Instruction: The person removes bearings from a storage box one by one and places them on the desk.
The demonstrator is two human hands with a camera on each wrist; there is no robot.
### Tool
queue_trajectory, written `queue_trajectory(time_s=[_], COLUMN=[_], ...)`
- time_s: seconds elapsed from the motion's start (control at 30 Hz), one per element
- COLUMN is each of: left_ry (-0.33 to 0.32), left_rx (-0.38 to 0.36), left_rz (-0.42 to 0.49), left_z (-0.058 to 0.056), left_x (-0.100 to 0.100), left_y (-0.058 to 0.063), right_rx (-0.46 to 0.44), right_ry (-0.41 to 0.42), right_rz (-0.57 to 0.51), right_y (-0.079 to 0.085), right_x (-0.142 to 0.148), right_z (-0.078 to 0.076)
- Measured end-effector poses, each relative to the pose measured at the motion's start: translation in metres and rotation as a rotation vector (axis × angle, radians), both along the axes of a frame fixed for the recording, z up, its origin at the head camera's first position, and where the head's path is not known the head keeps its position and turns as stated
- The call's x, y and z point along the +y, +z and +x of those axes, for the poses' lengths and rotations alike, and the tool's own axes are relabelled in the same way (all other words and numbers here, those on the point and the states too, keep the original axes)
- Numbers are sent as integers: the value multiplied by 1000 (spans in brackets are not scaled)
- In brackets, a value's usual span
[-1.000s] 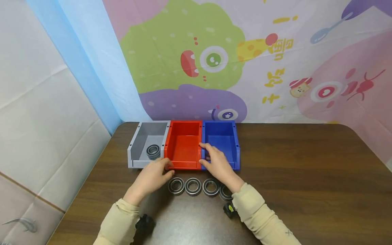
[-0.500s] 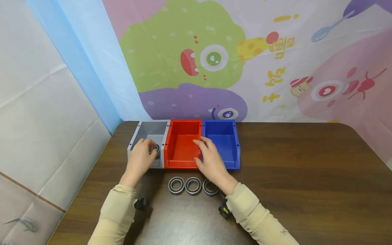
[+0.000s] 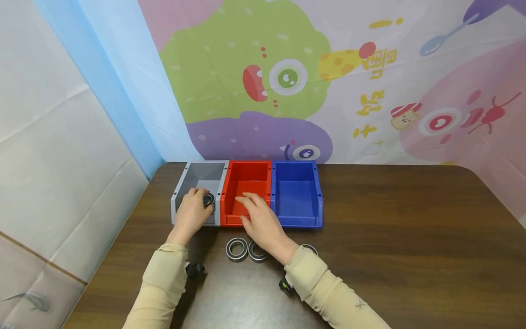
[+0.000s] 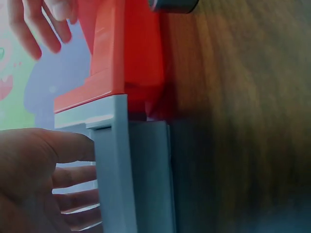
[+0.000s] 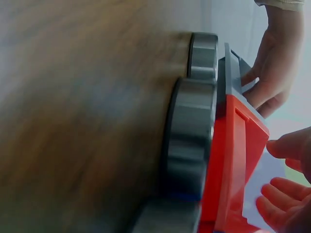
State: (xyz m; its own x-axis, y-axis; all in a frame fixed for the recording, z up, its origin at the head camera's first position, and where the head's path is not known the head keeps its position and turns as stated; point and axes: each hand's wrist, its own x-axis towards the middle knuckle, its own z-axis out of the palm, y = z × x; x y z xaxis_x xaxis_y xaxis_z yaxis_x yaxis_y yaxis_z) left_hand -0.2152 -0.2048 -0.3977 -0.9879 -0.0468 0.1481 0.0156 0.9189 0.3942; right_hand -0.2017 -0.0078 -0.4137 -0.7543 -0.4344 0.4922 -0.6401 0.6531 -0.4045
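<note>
In the head view my left hand (image 3: 192, 213) reaches into the grey bin (image 3: 176, 201), its thumb and fingers pinching a ball bearing (image 3: 209, 199) there. The left wrist view hides that bearing behind the bin wall. My right hand (image 3: 263, 224) hovers over the front of the red bin (image 3: 249, 176), fingers loosely bent, with nothing between them. Below it on the table lie ring-shaped bearings: one bearing (image 3: 236, 249) at the left shows whole, and another bearing (image 3: 257, 252) is partly covered by the hand. The right forearm covers most of a bearing (image 3: 310, 249) farther right.
A blue bin (image 3: 297, 196) stands right of the red one, and the three bins touch in a row. The brown table (image 3: 402, 237) stretches to the right. A patterned cloth (image 3: 255, 59) hangs behind its far edge.
My left hand has moved from the grey bin's front into it, onto the bearing, which now sits slightly higher. My right hand has left the blue bin's edge and moved left over the red bin.
</note>
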Motion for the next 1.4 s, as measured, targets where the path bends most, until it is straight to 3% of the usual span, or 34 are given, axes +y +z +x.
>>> queue_trajectory(time_s=[0.23, 0.4, 0.67, 0.93, 1.4], left_ry=[-12, -14, -7, 27, 30], left_rx=[1, 25, -51, -64, -44], left_rz=[-13, -9, 3, 10, -1], left_z=[-4, -7, -11, -16, -20], left_x=[1, 0, 2, 2, 2], left_y=[-6, -11, -9, -13, -18], right_rx=[-132, -168, -222, -232, -245], right_ry=[33, 32, 19, -3, -9], right_rz=[78, 114, 132, 163, 161], right_y=[-3, -7, -7, -6, -7], right_x=[-11, -13, -16, -18, -17], right_z=[-2, -2, -5, -5, -6])
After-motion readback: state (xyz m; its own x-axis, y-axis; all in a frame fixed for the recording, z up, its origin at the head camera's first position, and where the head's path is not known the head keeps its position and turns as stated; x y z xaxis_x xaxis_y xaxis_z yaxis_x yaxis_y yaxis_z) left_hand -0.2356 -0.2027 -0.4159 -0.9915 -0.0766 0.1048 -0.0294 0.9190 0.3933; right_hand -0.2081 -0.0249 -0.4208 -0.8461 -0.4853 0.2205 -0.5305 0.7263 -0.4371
